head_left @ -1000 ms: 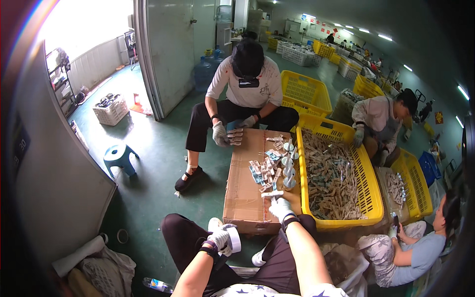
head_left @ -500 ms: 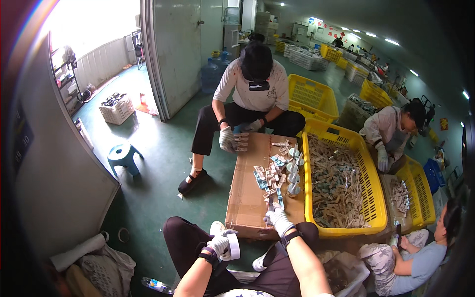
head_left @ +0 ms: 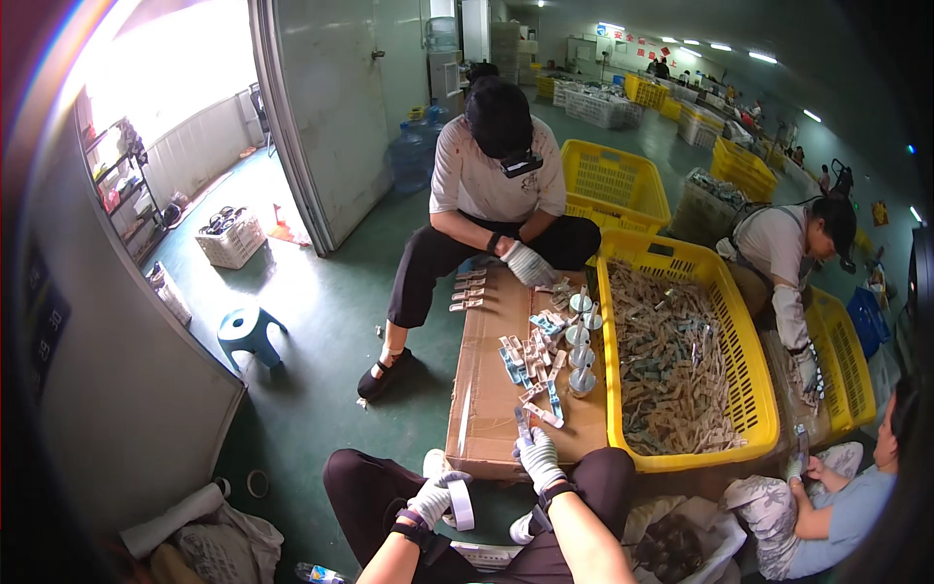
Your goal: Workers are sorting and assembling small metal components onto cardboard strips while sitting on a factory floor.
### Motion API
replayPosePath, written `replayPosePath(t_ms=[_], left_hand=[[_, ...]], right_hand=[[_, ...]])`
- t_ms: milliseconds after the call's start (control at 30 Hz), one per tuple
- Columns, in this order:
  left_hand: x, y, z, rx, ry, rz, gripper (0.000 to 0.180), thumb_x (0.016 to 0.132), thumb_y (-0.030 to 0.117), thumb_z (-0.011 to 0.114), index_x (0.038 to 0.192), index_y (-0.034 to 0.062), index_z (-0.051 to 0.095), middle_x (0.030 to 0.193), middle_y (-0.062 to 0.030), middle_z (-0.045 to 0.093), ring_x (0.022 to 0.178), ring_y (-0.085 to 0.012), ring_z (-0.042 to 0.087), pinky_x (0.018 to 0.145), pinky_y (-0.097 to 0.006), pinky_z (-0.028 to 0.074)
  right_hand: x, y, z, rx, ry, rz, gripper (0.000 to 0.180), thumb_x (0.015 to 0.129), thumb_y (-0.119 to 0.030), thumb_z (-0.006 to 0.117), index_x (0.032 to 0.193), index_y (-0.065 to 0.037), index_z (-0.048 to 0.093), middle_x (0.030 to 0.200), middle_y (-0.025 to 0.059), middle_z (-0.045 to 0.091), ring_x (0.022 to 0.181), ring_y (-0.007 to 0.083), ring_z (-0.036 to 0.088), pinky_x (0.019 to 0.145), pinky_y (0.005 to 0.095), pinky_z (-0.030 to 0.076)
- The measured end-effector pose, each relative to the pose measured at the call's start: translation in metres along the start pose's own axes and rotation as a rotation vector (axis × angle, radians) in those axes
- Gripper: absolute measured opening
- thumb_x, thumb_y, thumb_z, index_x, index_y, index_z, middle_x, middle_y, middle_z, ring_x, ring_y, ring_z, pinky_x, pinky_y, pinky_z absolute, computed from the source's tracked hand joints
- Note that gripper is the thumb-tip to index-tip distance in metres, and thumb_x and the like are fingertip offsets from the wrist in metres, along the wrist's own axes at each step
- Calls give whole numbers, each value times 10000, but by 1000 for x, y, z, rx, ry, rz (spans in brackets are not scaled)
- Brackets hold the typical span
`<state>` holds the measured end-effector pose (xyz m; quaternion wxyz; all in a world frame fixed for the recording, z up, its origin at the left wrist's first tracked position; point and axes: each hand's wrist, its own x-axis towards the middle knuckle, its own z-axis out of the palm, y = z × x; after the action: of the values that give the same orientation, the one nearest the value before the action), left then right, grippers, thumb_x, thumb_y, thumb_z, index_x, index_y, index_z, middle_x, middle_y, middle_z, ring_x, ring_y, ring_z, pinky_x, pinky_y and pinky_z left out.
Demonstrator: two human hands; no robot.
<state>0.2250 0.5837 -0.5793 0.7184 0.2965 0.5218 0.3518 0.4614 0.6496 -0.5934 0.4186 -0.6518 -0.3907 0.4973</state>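
Observation:
My left hand (head_left: 431, 499), in a striped knit glove, is closed round a white ring-shaped roll (head_left: 461, 504), perhaps tape or labels. My right hand (head_left: 540, 461), gloved the same way, pinches a slim greyish-blue piece (head_left: 522, 425) that stands up from the fingers; its exact kind is too small to tell. That hand is at the near edge of a cardboard box (head_left: 477, 414). Just beyond it on the box lies a loose pile of beige and light-blue peg-like plastic clips (head_left: 533, 356). Beside the pile stand several pale, round-based pieces (head_left: 581, 356) in a line.
A yellow crate (head_left: 615, 414) full of similar clips adjoins the box on the right. Across from me sits a co-worker (head_left: 496, 165), near a short row of clips (head_left: 469, 290). Two more people are on the right. A blue stool (head_left: 250, 329) stands at left.
My right hand has drawn back slightly from the pile with the slim piece. The co-worker opposite has moved a hand from the clip row toward the box's middle. The view has shifted slightly.

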Motion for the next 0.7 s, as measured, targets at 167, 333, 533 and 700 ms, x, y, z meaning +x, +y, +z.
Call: replayPosePath(t_ms=[167,333,533,700], left_hand=[[-6,8,1,37,1,13,69,859,115,698,883,74,647,807,21,631,713,-92,583,665,-247,482],[2,-2,-9,-26,-59,-5,248,817,-19,700,1044,81,694,918,9,658,810,-101,597,708,-253,495],[4,-5,-9,94,-51,2,237,825,-10,695,1040,89,695,931,5,665,825,-113,608,724,-262,505],[7,-11,-14,85,-41,17,235,826,-1,694,1042,93,696,936,-3,670,842,-121,616,745,-266,508]], right_hand=[[-2,-5,1,-16,-1,-11,63,905,-108,525,900,-59,565,680,33,604,564,114,580,526,275,485],[-2,-4,1,-10,-5,-17,71,912,-115,525,899,-58,566,679,32,604,570,111,578,530,272,482],[4,6,-1,-2,14,-35,70,893,-115,551,915,-51,572,674,49,620,569,132,596,540,299,490],[2,5,2,-3,-15,-19,35,899,-80,535,898,-60,563,692,30,606,568,109,572,534,276,483]])
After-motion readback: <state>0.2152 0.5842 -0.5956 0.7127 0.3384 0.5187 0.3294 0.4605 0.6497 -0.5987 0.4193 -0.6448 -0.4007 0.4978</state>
